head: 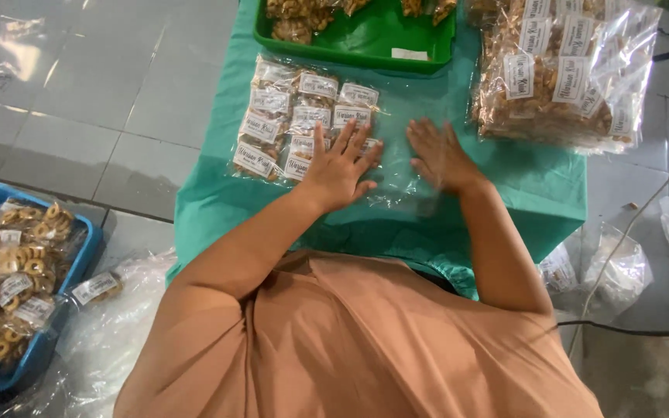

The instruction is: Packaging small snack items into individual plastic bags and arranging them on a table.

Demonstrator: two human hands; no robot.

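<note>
Pressing flat with fingers spread, both hands, left (pixel 340 169) and right (pixel 440 157), rest on a clear plastic bag (pixel 396 186) lying between and beneath them on the counter (pixel 540 193), beside labelled snack packets (pixel 284 116).

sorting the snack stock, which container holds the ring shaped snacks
The blue tub on the floor at the lower left; its packets hold ring-shaped pieces, unlike the green tray on the table.
</note>
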